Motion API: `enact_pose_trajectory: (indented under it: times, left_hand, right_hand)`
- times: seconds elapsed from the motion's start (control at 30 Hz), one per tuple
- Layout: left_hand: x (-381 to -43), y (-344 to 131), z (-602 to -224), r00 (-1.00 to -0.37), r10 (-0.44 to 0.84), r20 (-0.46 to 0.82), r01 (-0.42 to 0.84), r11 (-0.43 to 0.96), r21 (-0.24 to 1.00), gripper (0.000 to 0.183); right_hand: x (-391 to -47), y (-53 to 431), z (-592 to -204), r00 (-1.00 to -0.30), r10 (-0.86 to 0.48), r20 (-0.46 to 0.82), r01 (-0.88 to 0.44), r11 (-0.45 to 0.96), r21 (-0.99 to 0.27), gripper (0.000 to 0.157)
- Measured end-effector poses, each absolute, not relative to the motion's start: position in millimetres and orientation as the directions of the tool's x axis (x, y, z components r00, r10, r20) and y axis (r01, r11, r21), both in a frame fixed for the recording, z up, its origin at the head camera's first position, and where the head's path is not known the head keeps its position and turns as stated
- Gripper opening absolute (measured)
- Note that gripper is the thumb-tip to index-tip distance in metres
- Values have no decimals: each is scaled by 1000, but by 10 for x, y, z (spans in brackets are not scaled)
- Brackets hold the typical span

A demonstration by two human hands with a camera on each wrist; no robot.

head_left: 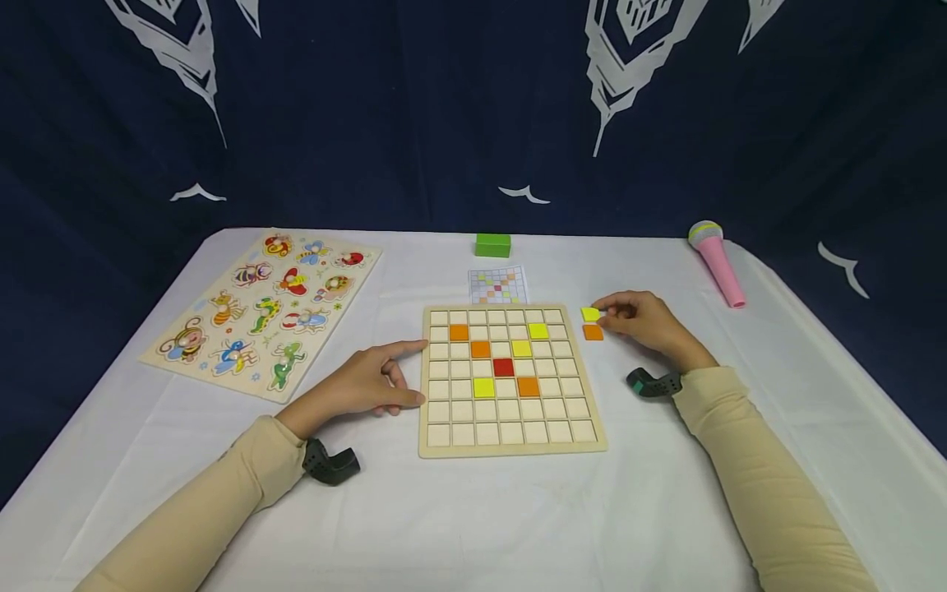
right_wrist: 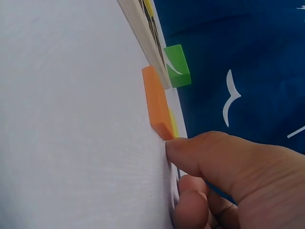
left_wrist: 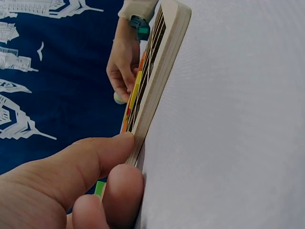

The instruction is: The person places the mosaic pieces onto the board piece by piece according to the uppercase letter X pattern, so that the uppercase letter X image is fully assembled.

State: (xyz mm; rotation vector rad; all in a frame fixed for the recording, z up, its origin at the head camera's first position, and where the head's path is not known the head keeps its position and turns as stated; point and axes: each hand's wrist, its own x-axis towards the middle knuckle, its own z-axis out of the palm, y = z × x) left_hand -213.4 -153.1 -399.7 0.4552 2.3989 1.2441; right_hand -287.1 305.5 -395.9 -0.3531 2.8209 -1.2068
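A wooden grid board [head_left: 510, 451] lies mid-table, with orange, yellow and red square tiles in some cells; the red tile [head_left: 503, 367] is near its middle. My left hand [head_left: 362, 382] touches the board's left edge with spread thumb and index finger, the other fingers bent. In the left wrist view, the thumb [left_wrist: 114, 148] rests against the board's side. Right of the board, my right hand [head_left: 642, 319] pinches the right edge of a loose yellow tile [head_left: 589, 314]. An orange tile [head_left: 593, 332] lies just in front of it, near the thumb [right_wrist: 190, 152] in the right wrist view.
A printed pattern card [head_left: 497, 285] lies behind the board, and a green block [head_left: 492, 245] stands behind the card. An insect puzzle board [head_left: 259, 316] is at the left. At the back right lies a pink toy microphone [head_left: 721, 267].
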Motion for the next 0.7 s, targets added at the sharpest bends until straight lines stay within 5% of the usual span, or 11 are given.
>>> enact_pose_trajectory:
  times: [0.7]
  left_hand:
    - [-2133,-1539,-4013,-867,465,-180,119,544,831,87]
  right_hand:
    - [-2787,3010,-3889,-979,-197,51,-165,619,-768,36]
